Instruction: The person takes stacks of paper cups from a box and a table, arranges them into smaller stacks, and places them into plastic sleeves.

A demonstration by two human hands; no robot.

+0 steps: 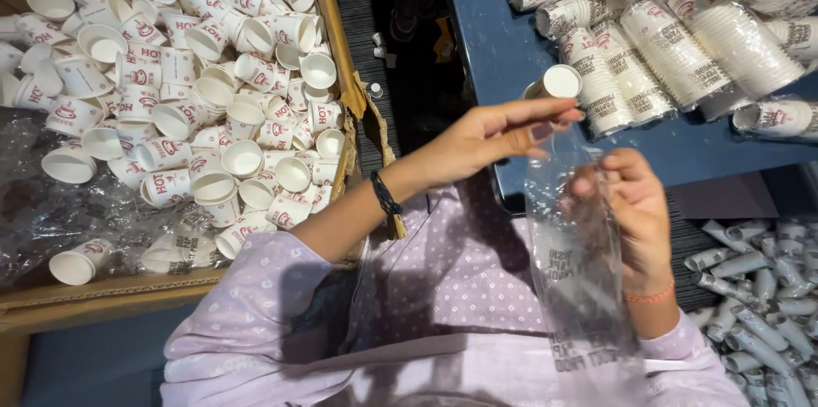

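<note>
The person is working a clear plastic sleeve (579, 271) open in front of their lap. The left hand (498, 138) is reaching across, fingers (545, 121) close together and pinching the sleeve's top edge, just below a small stack of cups (555, 83) lying on the blue tabletop (511, 40). The right hand (635, 215) is gripping the sleeve's other side, fingers curled and clamped on the plastic. The sleeve is hanging down over the lilac clothing and, as far as can be seen through it, is holding no cups.

Judging from how things lie, the work seems well under way but far from finished. On the tabletop, many long cup stacks (682, 49) are lying side by side, at least some already wrapped in plastic. To the left, a cardboard box (111, 296) is holding a deep heap of loose white paper cups (196, 92) with red print, tumbled at all angles over crumpled clear plastic, so plenty appears to be left to stack and bag. At the lower right, a pile of rolled spare sleeves (758, 288) is lying on the floor, near the right hand.
</note>
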